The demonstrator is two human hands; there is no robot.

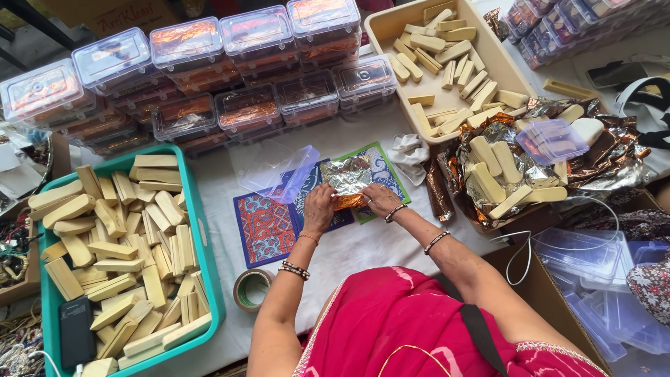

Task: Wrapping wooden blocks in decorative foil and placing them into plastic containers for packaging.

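Fingers (322, 202) of both hands pinch down on a foil-wrapped bar (349, 188). Left hand (319, 208) presses its near-left edge, right hand (381, 200) its right edge. Bar lies on patterned mats (269, 227), silver foil (347, 173) folded over it. Teal tray (202, 237) of cream bars (118, 244) left; tape roll (251, 288) near.

The left hand (319, 208) and right hand (380, 200) are covering the bar inside the foil sheet (347, 174). The picture's bottom edge is cutting off the teal crate (202, 230).
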